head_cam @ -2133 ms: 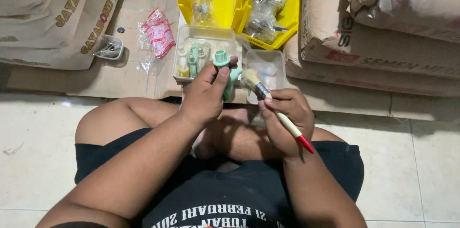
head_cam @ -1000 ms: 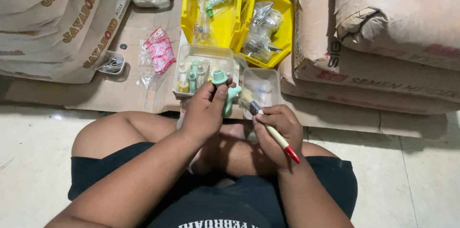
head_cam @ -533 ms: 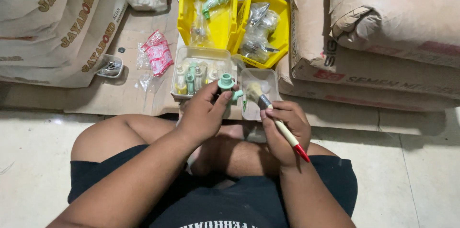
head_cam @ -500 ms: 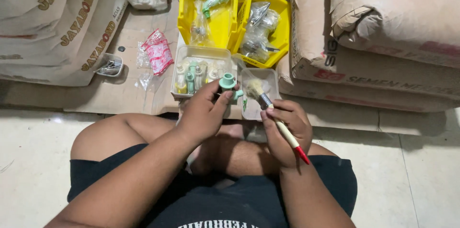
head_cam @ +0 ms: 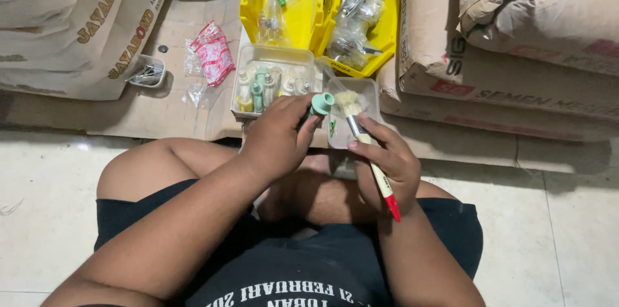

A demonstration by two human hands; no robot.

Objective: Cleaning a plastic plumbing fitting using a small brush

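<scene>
From the head camera, the left hand [head_cam: 278, 142] is clenched around a pale green plastic tap [head_cam: 320, 104], whose round open end faces right, held above the near edge of the cardboard sheet [head_cam: 174, 110] on the floor, just in front of a clear tray [head_cam: 274, 78] of similar fittings. The right hand [head_cam: 385, 164] grasps a paintbrush [head_cam: 366, 149] with a cream handle and red tip, its pale bristles raised just beside the tap's open end, over a second, smaller clear tray [head_cam: 367, 97]. Behind the trays stand two yellow bins [head_cam: 308, 17] of bagged parts, with brown paper sacks [head_cam: 509, 42] along both side edges of the cardboard and a red-and-white packet [head_cam: 213, 55] lying left of the trays.
</scene>
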